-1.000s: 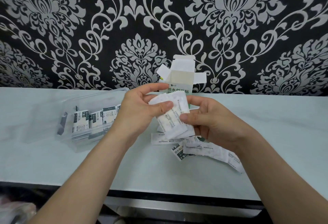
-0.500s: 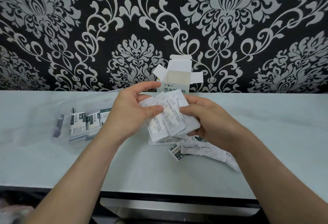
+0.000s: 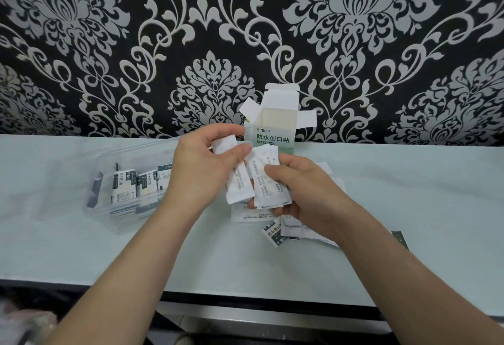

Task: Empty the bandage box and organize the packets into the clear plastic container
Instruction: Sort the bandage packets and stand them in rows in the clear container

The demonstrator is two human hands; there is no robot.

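Left hand [image 3: 201, 175] pinches a bandage packet [image 3: 237, 189], right hand [image 3: 308, 197] grips the packet stack [image 3: 266, 170]; the clear plastic container [image 3: 141, 153] lies just left of the left hand.

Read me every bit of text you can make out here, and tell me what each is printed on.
"防水创口贴": front of the bandage box.
"防水创口贴": standing packets inside the clear container, printed vertically.
"防水创口": loose packet lying flat; the rest is hidden.
Too small or blurred to read: fine print on the held packets, the box's logo and small labels.
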